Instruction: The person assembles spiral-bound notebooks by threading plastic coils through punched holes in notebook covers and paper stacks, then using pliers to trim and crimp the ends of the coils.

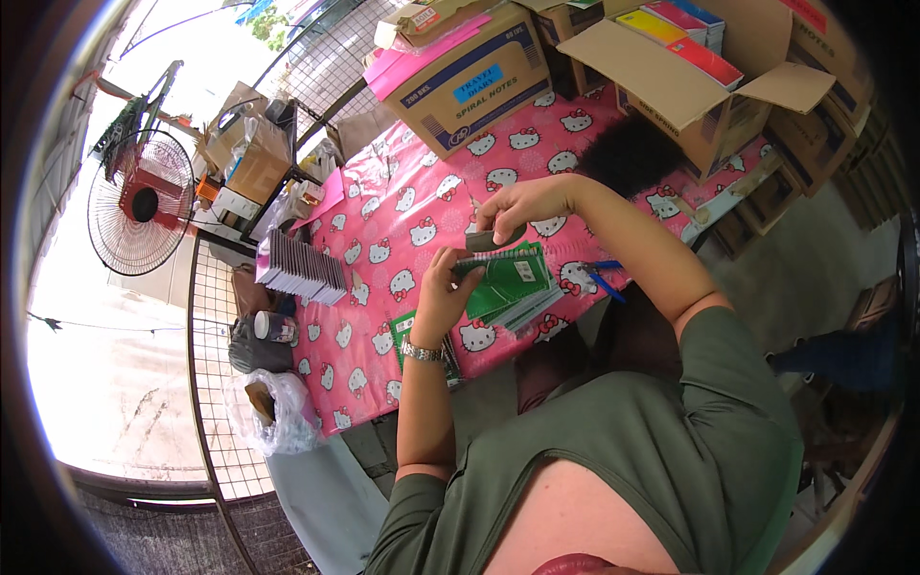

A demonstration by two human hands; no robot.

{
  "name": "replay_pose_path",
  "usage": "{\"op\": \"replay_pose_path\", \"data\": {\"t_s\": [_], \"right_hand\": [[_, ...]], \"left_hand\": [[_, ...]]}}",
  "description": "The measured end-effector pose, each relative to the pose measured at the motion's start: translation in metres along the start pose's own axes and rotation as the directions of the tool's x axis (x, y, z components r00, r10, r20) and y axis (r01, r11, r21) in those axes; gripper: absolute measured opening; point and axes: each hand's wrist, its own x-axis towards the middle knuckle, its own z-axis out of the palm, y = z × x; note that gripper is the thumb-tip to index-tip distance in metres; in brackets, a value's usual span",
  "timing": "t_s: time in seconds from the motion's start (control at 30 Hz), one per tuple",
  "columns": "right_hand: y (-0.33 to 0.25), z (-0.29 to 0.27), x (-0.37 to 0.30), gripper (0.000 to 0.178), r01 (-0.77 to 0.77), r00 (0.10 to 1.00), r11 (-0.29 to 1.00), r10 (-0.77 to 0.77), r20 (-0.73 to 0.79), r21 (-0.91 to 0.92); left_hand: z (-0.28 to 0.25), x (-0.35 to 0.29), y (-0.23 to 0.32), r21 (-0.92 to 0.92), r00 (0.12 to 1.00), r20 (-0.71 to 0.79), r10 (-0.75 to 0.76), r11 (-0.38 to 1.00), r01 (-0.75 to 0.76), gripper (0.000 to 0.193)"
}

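Green spiral-bound notebook (511,286) is sitting by the near edge of the pink-covered bench (447,213). My left hand (445,286) is gripping its spine (505,255); my right hand (525,205) is pinching a dark oblong object (494,240) above. Steadying that spine should be helping.

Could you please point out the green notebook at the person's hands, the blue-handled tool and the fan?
Green notebook (503,288): head view, on its green cover.
Blue-handled tool (607,287): head view, on one of its handles.
Fan (144,204): head view, on its dark hub.
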Motion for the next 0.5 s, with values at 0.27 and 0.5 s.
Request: {"op": "replay_pose_path", "data": {"t_s": [0.27, 0.5], "right_hand": [[0.019, 0.0, 0.008, 0.046, 0.056, 0.991, 0.931, -0.096, 0.095, 0.36], [0.011, 0.004, 0.008, 0.039, 0.11, 0.993, 0.937, -0.116, 0.0, 0.333]], "left_hand": [[0.004, 0.002, -0.012, -0.127, 0.999, -0.009, -0.049, 0.991, 0.048, 0.026], [0.004, 0.004, -0.016, -0.186, 0.998, -0.021, -0.057, 0.981, 0.052, 0.027]]}}
